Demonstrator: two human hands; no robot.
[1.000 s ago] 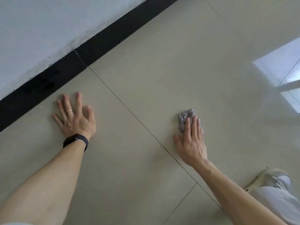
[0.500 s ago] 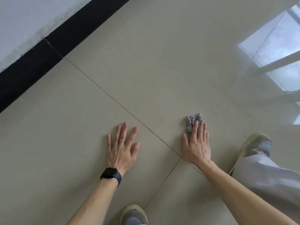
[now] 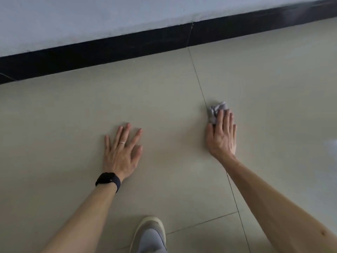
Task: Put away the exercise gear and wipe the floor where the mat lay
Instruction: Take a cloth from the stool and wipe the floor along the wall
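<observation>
A small crumpled grey cloth [image 3: 217, 109] lies on the beige tiled floor [image 3: 164, 99], right beside a grout line. My right hand [image 3: 222, 136] lies flat on it with straight fingers and presses it down; most of the cloth is hidden under the fingers. My left hand [image 3: 123, 152] is spread flat on the bare tile to the left, fingers apart, with a ring on one finger and a black watch on the wrist. No mat or other exercise gear is in view.
A black skirting board [image 3: 127, 46] runs along the foot of a pale wall [image 3: 91, 19] at the top. My grey shoe [image 3: 151, 234] stands on the floor at the bottom middle, between my arms.
The view has swung toward the wall, so the skirting now runs across the top. My right hand has pushed the cloth along the floor. My left hand has been set down elsewhere on the tile.
</observation>
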